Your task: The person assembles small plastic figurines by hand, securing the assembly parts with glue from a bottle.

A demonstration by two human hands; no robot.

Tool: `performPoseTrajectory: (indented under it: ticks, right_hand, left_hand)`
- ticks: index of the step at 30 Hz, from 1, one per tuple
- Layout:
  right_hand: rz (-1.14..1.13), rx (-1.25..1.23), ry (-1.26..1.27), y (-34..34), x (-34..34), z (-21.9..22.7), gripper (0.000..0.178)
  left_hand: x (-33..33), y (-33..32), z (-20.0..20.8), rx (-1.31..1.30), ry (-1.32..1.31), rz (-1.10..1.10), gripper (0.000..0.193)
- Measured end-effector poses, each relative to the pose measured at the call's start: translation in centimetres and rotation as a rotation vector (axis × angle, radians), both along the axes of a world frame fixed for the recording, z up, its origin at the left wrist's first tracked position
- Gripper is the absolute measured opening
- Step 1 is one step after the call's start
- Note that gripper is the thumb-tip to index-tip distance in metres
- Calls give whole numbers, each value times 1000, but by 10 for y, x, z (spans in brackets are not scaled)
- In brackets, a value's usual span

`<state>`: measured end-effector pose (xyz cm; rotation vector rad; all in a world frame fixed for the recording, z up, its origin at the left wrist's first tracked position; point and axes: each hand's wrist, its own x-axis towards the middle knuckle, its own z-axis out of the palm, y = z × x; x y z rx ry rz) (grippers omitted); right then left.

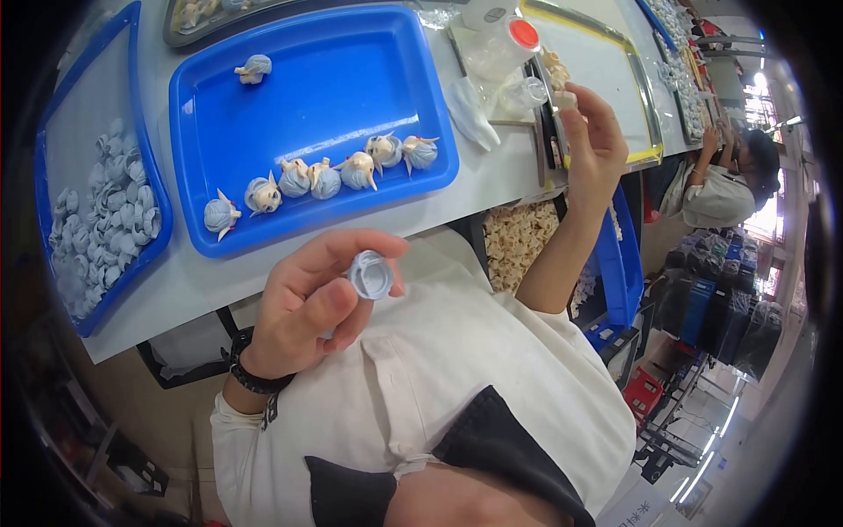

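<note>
My left hand (307, 303) holds a small pale blue hollow hair piece (371, 275) between thumb and fingers, in front of my chest. My right hand (595, 145) is raised at the table's right side, pinching a small pale face part (565, 99) at its fingertips. A blue tray (263, 114) on the table carries a row of several small doll heads with blue hair (325, 180), and one more doll head (254, 68) near its far edge.
A blue tray of loose pale blue hair pieces (101, 211) lies at the left. A clear jar with a red lid (509, 44) and a yellow-rimmed tray (606, 70) stand at the right. A bin of beige parts (518, 241) sits under the table. Another person (729, 180) sits at the far right.
</note>
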<state>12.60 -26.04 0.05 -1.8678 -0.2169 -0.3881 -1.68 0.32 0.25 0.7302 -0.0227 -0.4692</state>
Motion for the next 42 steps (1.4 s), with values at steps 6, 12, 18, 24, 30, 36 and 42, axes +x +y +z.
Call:
performPoseTrajectory:
  ticks: [6,12,18,24,30,36,42]
  right_hand:
    - [26,-167,-106,-5,13,-7,19]
    - [28,-391,-158,-2,15,1,18]
    - [39,-531,-285,-1,17,7,19]
    - [103,-782,-375,4,20,22,20]
    - [115,-832,-365,6,19,25,18]
    - [2,-628,-308,3,13,11,20]
    - [-50,-509,-290,-2,11,1,20]
  left_hand:
    - [3,-1,3,70,-13,32,52]
    - [3,-2,-2,50,-13,70,46]
    - [4,-1,-3,36,26,62,43]
    - [2,-2,-5,39,34,73,43]
    - [3,0,-3,89,25,73,43]
    - [2,1,-3,93,47,119,43]
    - [3,1,-1,103,66,105,42]
